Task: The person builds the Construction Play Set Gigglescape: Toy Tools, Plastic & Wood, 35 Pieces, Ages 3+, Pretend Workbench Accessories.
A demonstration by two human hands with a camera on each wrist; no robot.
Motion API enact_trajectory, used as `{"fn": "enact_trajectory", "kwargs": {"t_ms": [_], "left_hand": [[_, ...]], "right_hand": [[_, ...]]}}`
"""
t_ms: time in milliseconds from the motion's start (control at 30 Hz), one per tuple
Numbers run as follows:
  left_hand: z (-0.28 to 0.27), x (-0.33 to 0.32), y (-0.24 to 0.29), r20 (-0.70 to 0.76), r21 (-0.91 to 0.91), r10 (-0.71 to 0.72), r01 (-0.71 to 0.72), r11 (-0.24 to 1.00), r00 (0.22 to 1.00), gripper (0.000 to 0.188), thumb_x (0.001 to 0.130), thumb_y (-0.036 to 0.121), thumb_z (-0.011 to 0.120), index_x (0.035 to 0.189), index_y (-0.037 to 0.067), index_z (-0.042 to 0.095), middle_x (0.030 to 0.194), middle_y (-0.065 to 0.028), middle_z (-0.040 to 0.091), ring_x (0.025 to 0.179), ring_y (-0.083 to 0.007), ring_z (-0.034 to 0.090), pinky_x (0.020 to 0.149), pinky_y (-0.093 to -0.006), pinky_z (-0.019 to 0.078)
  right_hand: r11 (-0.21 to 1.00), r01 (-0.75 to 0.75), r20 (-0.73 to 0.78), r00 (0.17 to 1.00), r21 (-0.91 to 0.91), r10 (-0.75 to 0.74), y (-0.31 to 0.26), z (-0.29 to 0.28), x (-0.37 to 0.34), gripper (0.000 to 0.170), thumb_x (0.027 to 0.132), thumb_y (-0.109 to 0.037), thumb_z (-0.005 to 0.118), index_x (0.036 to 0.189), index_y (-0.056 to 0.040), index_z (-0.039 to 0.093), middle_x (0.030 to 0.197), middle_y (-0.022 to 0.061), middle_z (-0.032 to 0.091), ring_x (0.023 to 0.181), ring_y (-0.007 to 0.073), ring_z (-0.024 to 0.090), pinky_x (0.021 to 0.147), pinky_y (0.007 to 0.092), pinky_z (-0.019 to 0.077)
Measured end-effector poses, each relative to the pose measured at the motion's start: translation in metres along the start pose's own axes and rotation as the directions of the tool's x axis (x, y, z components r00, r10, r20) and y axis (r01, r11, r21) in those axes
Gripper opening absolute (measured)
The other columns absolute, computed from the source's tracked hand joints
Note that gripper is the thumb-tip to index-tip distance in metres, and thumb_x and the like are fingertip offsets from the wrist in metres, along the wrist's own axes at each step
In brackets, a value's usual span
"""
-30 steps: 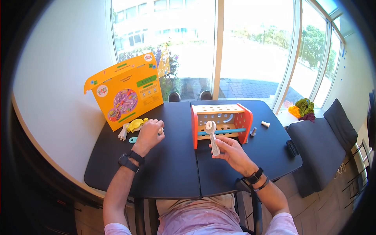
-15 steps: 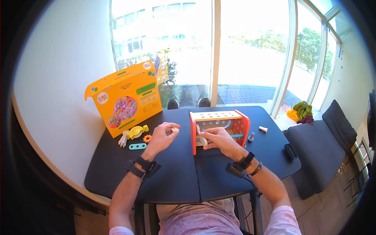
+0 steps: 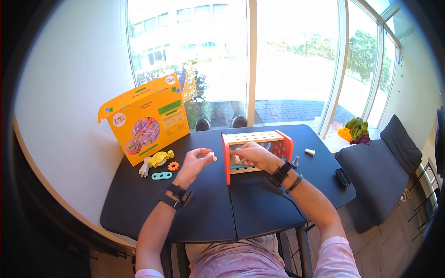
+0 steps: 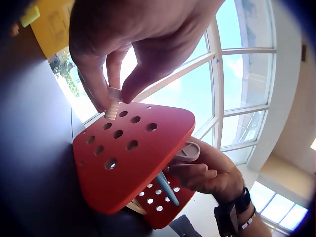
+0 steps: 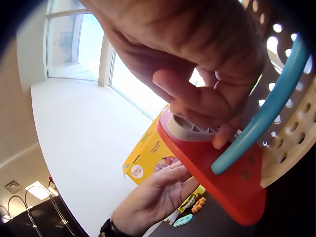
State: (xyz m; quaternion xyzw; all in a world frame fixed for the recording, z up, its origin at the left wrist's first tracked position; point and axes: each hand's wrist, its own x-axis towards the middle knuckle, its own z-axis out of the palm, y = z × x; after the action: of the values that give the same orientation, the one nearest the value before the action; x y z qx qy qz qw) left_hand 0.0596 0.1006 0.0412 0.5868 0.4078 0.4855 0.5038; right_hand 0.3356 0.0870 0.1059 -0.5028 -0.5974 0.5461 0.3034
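Note:
In the head view my left hand [image 3: 193, 167] pinches a small cream toy screw [image 4: 112, 111] between thumb and fingers. Its threaded end points at the outer face of a red, hole-dotted side panel [image 4: 118, 153] in the left wrist view. That panel belongs to a toy toolbox [image 3: 252, 136] with a wooden top and a blue rod [image 5: 266, 116]. Inside the panel, my right hand [image 3: 257, 156] grips a pale grey toy wrench [image 5: 185, 129]. The wrench lies against the panel's inner face, partly hidden by the fingers.
Left on the dark table [image 3: 204, 208] lie a yellow toy saw [image 3: 158, 160], an orange gear [image 3: 173, 166] and a teal holed strip [image 3: 162, 175], before an orange box [image 3: 148, 116]. Right are a grey screw [image 3: 295, 161], a cream peg [image 3: 310, 151] and a black case [image 3: 343, 177].
My left hand has come right from beside the yellow saw, carrying the screw towards the toolbox. My right hand has moved the wrench from before the toolbox to inside its left panel.

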Motion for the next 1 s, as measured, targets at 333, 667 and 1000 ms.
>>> {"fn": "enact_trajectory", "kwargs": {"t_ms": [333,667,1000], "left_hand": [[0.011,0.024,-0.048,-0.088,-0.171,-0.187,0.170,0.971,0.978,0.027,0.106,0.014,0.079,0.125,-0.006,0.077,0.117,-0.0127,0.078,0.106,-0.0188,0.076,0.097,-0.0295,0.0648],[0.016,0.033,-0.057,-0.073,-0.182,-0.237,0.220,0.958,0.969,0.029,0.108,0.011,0.076,0.128,-0.010,0.075,0.118,-0.0172,0.077,0.108,-0.0230,0.078,0.099,-0.0308,0.0668],[0.021,0.035,-0.053,-0.009,-0.149,-0.243,0.239,0.959,0.970,0.029,0.110,0.010,0.072,0.131,-0.011,0.074,0.124,-0.0175,0.078,0.115,-0.0224,0.077,0.106,-0.0318,0.0644]], "right_hand": [[0.995,-0.099,0.098,0.990,-0.018,0.101,0.005,-0.011,0.023,0.031,0.112,-0.023,0.067,0.088,-0.0035,0.067,0.062,-0.0047,0.054,0.046,0.0050,0.045,0.040,0.0235,0.0317],[0.995,-0.096,0.114,0.989,-0.009,0.096,0.008,-0.009,0.027,0.034,0.112,-0.022,0.067,0.083,-0.0045,0.066,0.061,-0.0040,0.051,0.046,0.0059,0.043,0.041,0.0250,0.0292],[0.988,-0.106,0.033,0.993,-0.110,0.110,0.007,0.000,0.031,0.032,0.105,-0.026,0.072,0.083,-0.0031,0.073,0.060,-0.0035,0.049,0.047,0.0064,0.039,0.042,0.0271,0.0274]]}}
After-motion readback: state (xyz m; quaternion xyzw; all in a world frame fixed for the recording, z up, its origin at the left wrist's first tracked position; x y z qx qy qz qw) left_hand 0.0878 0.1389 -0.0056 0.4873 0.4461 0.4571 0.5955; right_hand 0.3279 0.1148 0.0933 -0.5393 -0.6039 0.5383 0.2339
